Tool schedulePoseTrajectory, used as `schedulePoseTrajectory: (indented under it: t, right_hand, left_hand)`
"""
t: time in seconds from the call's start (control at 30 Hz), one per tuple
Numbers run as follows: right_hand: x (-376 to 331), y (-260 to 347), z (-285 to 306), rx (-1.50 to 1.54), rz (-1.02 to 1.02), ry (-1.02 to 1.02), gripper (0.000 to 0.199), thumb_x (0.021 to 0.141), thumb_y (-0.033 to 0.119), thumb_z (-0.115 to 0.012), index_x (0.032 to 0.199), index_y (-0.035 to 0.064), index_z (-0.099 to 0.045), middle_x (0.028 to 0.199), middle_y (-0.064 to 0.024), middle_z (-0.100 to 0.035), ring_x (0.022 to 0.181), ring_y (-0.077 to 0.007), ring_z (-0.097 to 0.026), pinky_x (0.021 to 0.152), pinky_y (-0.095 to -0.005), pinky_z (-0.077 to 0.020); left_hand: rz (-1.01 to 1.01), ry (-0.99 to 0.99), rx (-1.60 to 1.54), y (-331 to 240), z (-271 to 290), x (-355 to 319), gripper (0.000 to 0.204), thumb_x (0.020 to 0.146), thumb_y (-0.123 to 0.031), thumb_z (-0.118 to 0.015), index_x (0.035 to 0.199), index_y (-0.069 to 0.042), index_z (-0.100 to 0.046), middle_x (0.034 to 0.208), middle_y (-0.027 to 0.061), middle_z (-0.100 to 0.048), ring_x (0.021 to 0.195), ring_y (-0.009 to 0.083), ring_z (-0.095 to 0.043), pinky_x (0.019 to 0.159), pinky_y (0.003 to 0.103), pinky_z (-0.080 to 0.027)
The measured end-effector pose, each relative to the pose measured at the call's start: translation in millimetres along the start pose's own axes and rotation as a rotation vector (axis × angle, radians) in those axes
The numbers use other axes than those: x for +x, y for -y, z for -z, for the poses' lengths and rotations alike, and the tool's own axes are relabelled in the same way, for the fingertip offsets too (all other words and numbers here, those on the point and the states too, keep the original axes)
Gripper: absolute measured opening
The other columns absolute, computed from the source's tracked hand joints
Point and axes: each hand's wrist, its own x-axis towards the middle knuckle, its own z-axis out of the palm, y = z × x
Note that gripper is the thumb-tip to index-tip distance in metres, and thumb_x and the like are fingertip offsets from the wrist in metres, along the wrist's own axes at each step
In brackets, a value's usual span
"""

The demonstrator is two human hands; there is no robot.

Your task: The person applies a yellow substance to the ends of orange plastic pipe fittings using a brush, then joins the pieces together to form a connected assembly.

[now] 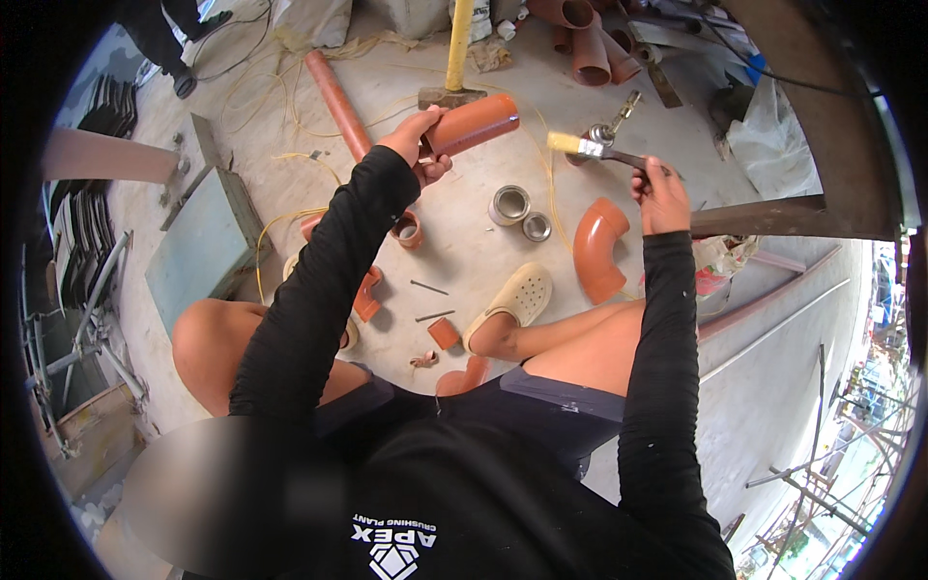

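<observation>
One orange pipe (pixel 478 123) sticks out rightward from the left hand (pixel 414 143), its end gripped between thumb and fingers; right hand (pixel 664 198) pinches a paintbrush (pixel 599 149) by the handle, bristles facing left.

From my distance I am seeing the short orange pipe (pixel 478 126) as plastic; its smooth, glossy skin is catching a bright streak of light. To the right, the paintbrush (pixel 607 153) is showing pale, soft-looking bristles (pixel 564 142), a shiny metal band (pixel 592 149) and a dark handle (pixel 628 159) whose material I am not managing to tell. The curved elbow (pixel 594 249) is shining in similar orange plastic. The two open cans (pixel 509 205) are gleaming as bare metal. Far away, the hammer head (pixel 451 99) is looking rough and dull, like rusty metal. The near black sleeves (pixel 669 319) are wrinkling as matt cloth. Under everything, the floor (pixel 546 87) is looking like dull, dusty concrete.
</observation>
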Motion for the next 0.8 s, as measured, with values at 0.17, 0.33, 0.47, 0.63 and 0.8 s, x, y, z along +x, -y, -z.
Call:
schedulePoseTrajectory:
  t: [0.17, 0.33, 0.47, 0.63, 0.8]
  right_hand:
    - [11, -63, -29, -0.704, 0.139, -0.018, 0.027, 0.097, 0.03, -0.063, 0.103, 0.004, -0.066, 0.082, -0.0095, -0.071, 0.074, -0.0203, -0.068, 0.069, -0.0334, -0.0536]
    - [6, -95, -53, -0.928, 0.197, 0.075, 0.025, 0.094, 0.029, -0.063, 0.103, 0.0064, -0.067, 0.087, -0.0176, -0.071, 0.081, -0.0339, -0.069, 0.075, -0.041, -0.0541]
    - [2, -112, -65, -1.042, 0.181, 0.179, 0.025, 0.096, 0.03, -0.063, 0.105, 0.007, -0.067, 0.089, -0.0144, -0.072, 0.082, -0.0288, -0.07, 0.076, -0.0372, -0.0539]
    - [-2, -140, -79, -1.164, 0.073, 0.312, 0.027, 0.094, 0.029, -0.062, 0.113, 0.0126, -0.071, 0.104, -0.0138, -0.071, 0.099, -0.0323, -0.067, 0.09, -0.0396, -0.052]
    - [-9, -157, -68, -1.182, -0.026, 0.363, 0.03, 0.095, 0.033, -0.062, 0.117, 0.0155, -0.071, 0.105, -0.0122, -0.072, 0.098, -0.0312, -0.068, 0.089, -0.0392, -0.0525]
  left_hand:
    - [0.047, -0.002, -0.066, 9, 11, 11, 0.038, 0.098, -0.038, -0.062, 0.127, -0.014, -0.058, 0.1, 0.0121, -0.048, 0.065, 0.0188, -0.052, 0.045, 0.022, -0.036]
    - [0.034, 0.018, -0.021, 1, 11, 6, 0.047, 0.085, -0.035, -0.076, 0.118, -0.007, -0.058, 0.093, 0.011, -0.051, 0.061, 0.0152, -0.051, 0.044, 0.023, -0.034]
    - [-0.124, 0.048, 0.155, 4, 5, 1, 0.048, 0.084, -0.036, -0.077, 0.116, -0.005, -0.057, 0.089, 0.0109, -0.055, 0.06, 0.0116, -0.051, 0.044, 0.022, -0.033]
    - [-0.08, 0.04, 0.203, 7, 4, 2, 0.05, 0.083, -0.034, -0.079, 0.115, -0.002, -0.057, 0.094, 0.0095, -0.056, 0.069, 0.0129, -0.057, 0.053, 0.022, -0.044]
    - [-0.142, 0.038, 0.305, 9, 8, 7, 0.054, 0.083, -0.036, -0.079, 0.114, 0.0, -0.054, 0.102, 0.0098, -0.055, 0.081, 0.0184, -0.063, 0.068, 0.023, -0.056]
